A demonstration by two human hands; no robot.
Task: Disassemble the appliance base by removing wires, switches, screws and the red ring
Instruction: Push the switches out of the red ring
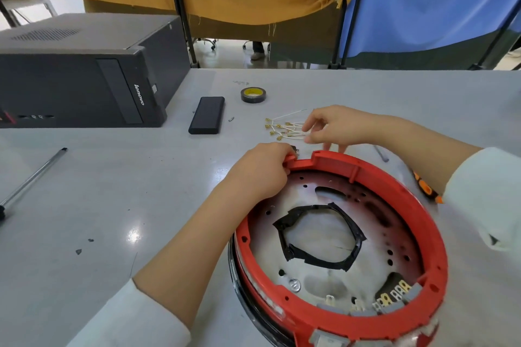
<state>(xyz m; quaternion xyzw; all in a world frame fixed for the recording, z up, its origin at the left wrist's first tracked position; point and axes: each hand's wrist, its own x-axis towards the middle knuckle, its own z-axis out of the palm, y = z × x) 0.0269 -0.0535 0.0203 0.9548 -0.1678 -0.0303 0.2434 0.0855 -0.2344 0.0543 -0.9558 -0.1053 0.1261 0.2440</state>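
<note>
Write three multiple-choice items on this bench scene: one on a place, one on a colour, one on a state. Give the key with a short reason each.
1. Where does the roll of tape lie?
A. Inside the red ring
B. On the table beyond the bundle of white wires
C. On top of the computer case

2. What colour is the ring on the appliance base?
A. Red
B. Blue
C. Grey

3. What is the left hand doing?
A. Lying flat on the table
B. Holding the screwdriver
C. Gripping the far rim of the ring

Key:
1. B: the tape sits on the grey table, farther from the person than the white wires, to the right of the black power bank.
2. A: the plastic ring around the base is red.
3. C: its fingers curl over the ring's edge, while the right hand is at the wires.
</note>
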